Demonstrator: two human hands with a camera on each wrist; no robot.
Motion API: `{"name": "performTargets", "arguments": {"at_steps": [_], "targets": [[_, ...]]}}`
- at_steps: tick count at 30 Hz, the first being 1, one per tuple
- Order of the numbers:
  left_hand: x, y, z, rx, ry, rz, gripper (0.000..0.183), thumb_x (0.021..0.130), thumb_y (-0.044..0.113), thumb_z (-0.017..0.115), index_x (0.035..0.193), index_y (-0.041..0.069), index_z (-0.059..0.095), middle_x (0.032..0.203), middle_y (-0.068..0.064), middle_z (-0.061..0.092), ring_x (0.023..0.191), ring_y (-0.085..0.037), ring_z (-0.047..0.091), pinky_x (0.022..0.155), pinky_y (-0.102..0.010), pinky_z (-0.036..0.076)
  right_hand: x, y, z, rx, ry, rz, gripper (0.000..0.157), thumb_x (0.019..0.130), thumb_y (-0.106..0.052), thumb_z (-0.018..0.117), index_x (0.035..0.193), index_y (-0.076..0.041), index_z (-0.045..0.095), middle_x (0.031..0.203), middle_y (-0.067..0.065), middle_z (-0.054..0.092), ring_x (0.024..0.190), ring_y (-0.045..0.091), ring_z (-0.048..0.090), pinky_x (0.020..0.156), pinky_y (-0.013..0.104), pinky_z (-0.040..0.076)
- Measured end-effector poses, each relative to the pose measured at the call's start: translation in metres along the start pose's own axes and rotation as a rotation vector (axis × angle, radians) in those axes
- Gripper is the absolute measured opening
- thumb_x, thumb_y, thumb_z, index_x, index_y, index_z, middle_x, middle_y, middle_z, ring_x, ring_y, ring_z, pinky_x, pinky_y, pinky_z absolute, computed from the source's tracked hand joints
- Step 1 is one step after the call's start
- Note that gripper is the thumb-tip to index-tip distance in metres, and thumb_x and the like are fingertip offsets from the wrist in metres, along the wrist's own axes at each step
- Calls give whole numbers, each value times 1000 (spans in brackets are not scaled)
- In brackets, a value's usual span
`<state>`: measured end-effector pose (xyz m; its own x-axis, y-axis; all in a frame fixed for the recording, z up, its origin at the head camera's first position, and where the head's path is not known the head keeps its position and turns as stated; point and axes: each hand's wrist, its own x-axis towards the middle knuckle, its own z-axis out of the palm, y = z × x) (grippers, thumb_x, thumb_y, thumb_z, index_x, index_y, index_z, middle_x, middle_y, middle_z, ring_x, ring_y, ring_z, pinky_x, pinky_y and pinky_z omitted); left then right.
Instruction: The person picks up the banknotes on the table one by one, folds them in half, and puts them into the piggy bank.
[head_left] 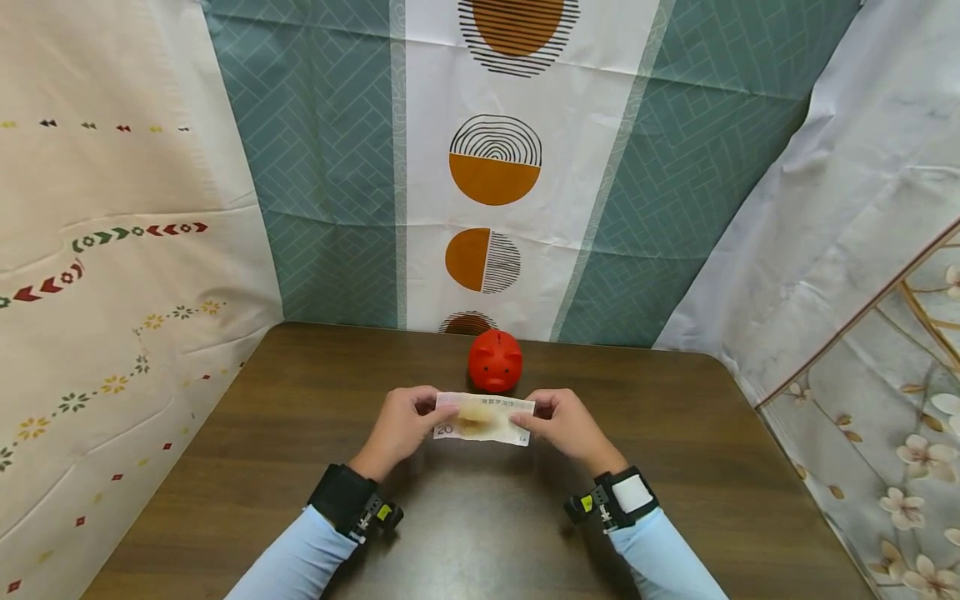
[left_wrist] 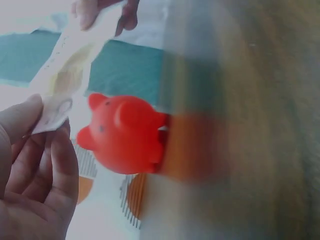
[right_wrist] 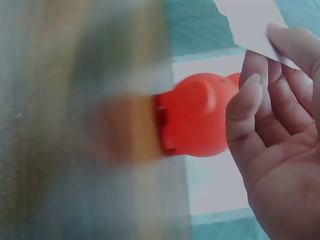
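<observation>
Both hands hold a banknote (head_left: pixel 483 418) stretched between them just above the counter (head_left: pixel 225 467), in the lower middle of the frame. The left hand (head_left: pixel 401 427) pinches its left end between thumb and fingers; the right hand (head_left: pixel 567 425) pinches the right end the same way. Behind the note, toward the top of the counter, sits a red piggy bank (head_left: pixel 496 360), snout facing the person. The note's long axis runs left to right across the frame, its face tilted up toward the camera. To handle it well, I would keep both pinches at the very ends, so the paper stays taut and flat.
</observation>
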<state>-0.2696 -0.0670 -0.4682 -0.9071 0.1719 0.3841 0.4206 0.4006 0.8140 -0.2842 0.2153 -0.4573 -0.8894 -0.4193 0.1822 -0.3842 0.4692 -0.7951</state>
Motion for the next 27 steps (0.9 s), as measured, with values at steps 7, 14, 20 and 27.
{"name": "performTargets", "arguments": {"at_steps": [7, 14, 20, 27], "targets": [[5, 15, -4, -179, -66, 29, 8, 85, 21, 71, 90, 18, 66, 75, 2, 61, 59, -15, 57, 50, -35, 52, -10, -33, -14, 51, 172, -54, 10, 85, -25, 72, 79, -18, 68, 72, -1, 59, 65, 21, 52, 49, 30, 46], [8, 44, -16, -254, -70, 8, 11, 86, 17, 70, 96, 14, 67, 83, -2, 62, 67, -23, 58, 58, -37, 54, -23, -71, -26, 179, 256, -75, 6, 88, -9, 67, 91, -4, 68, 80, 9, 61, 69, 29, 54, 55, 29, 50], [3, 92, -30, -255, 63, 11, 9, 83, 8, 73, 90, 3, 71, 77, -5, 64, 64, -23, 55, 54, -26, 48, -35, -91, -31, 175, 393, -77, 7, 86, -11, 70, 88, -4, 69, 72, 10, 57, 65, 24, 49, 49, 25, 44], [-3, 124, -41, -351, 103, -8, 7, 84, 3, 71, 89, -2, 70, 76, -8, 64, 65, -32, 53, 53, -24, 46, -41, -90, -32, 251, 463, -88, 8, 84, -17, 73, 86, -10, 70, 72, 9, 58, 61, 24, 50, 48, 26, 45]]}}
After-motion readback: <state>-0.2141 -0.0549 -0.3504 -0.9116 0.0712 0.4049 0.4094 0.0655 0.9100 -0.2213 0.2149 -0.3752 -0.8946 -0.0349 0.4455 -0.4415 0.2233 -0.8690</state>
